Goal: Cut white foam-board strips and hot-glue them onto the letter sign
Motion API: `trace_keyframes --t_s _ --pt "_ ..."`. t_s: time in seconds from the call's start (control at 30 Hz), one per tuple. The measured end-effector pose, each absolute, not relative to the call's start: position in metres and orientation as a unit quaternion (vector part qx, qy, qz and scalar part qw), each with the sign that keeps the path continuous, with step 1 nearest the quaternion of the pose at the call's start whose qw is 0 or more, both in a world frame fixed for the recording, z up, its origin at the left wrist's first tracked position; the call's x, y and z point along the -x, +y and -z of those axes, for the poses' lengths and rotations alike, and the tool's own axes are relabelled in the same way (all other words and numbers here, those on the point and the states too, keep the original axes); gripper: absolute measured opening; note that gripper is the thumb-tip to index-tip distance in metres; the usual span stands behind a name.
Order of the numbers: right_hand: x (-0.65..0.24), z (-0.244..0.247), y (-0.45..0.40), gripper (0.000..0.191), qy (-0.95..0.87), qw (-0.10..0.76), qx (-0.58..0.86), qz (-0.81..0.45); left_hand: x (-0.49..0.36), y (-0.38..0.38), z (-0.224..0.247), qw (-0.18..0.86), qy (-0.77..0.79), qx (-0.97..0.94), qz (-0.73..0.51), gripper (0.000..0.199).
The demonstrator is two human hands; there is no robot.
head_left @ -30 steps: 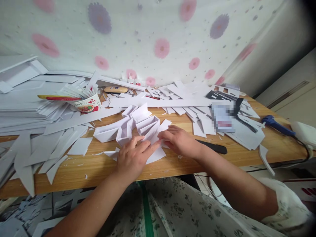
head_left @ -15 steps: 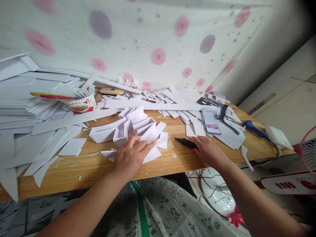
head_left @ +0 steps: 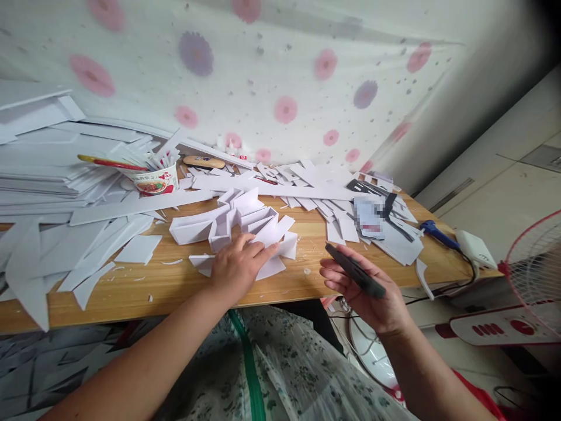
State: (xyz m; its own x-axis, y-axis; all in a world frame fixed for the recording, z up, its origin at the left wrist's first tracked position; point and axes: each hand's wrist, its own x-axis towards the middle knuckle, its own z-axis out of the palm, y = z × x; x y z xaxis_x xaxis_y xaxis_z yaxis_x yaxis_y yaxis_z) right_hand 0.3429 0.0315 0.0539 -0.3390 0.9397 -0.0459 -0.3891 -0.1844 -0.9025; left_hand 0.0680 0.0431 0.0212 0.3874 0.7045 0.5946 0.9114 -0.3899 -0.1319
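My left hand [head_left: 239, 263] rests palm down on small white foam board pieces [head_left: 287, 245] near the table's front edge, its fingers apart. Just beyond it stands a white folded structure [head_left: 193, 229] with several upright walls. In my right hand [head_left: 372, 292] lies a black utility knife [head_left: 355, 270], raised over the front edge with the palm turned up. The knife points up and left, with my thumb along it.
A paper cup [head_left: 155, 180] full of white strips stands at the back left beside stacked boards [head_left: 35, 181]. Scraps, a blurred packet [head_left: 370, 219] and a blue-handled tool [head_left: 440, 234] lie on the right. A fan [head_left: 537, 269] stands beyond the right edge.
My right hand has lifted the black knife off the table and turned palm up. My left hand stays on the pieces. The view has shifted slightly.
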Motion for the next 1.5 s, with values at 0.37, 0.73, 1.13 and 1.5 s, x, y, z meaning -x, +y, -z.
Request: trace_keyframes --t_s 0.37,0.73,1.13,1.5 --pt "-0.322 -0.039 0.034 0.031 -0.579 0.544 0.407 -0.451 -0.068 0.044 -0.02 0.234 -0.494 0.802 0.24 0.038" --pt "-0.303 -0.04 0.05 0.03 -0.7 0.429 0.485 -0.302 -0.068 0.044 -0.02 0.24 -0.485 0.801 0.255 0.036" --pt "-0.28 -0.023 0.064 0.034 -0.694 0.414 0.506 -0.303 -0.07 0.043 -0.023 0.247 -0.483 0.797 0.265 0.028" --pt "-0.272 -0.031 0.062 0.025 -0.734 0.4 0.483 -0.26 -0.069 0.043 -0.023 0.237 -0.486 0.799 0.265 0.028"
